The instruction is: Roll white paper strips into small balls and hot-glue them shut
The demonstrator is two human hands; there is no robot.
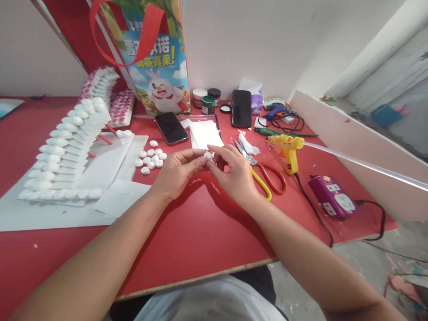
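Note:
Above the middle of the red table, my left hand [179,171] and my right hand [236,171] meet, both closed in a pinch on one small white piece [209,155]. It looks like folded paper, but the fingers cover most of it. Just behind the hands lies a stack of white paper sheets [205,133]. To the left is a cluster of small round white pieces [154,157]. Scissors [262,176] with one red and one yellow handle loop lie beside my right hand.
A curved white model [67,156] edged with white puffs stands at left on white boards. A yellow glue gun [290,149] and purple power box [334,196] sit at right. Behind are two phones [171,128], paint jars [207,105] and a printed bag [160,67].

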